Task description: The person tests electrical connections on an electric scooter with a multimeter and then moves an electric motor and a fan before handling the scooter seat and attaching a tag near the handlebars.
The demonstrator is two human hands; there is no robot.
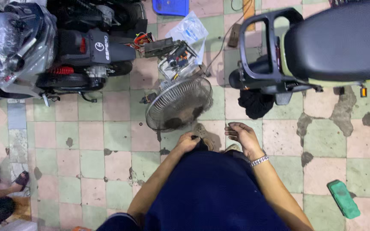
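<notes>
A floor fan (pixel 179 102) is seen lying on the checkered tile floor (pixel 91 141), its round wire grille facing up and its opened base, with loose coloured wires (pixel 174 60), pointing away. Just below the grille, the left hand (pixel 188 141) is curled loosely with nothing seen in it, held close to a worn shoe (pixel 203 133). The right hand (pixel 241 134), a metal watch (pixel 259 160) at its wrist, is held empty with fingers bent inward. A black scooter (pixel 322 47) is parked to the right, a second, plastic-wrapped scooter (pixel 43 47) to the left. A clear plastic bag (pixel 189 30) lies beyond the fan, a green block (pixel 343 199) at lower right. Another person's sandalled feet (pixel 7 175) are seen at the left edge.
</notes>
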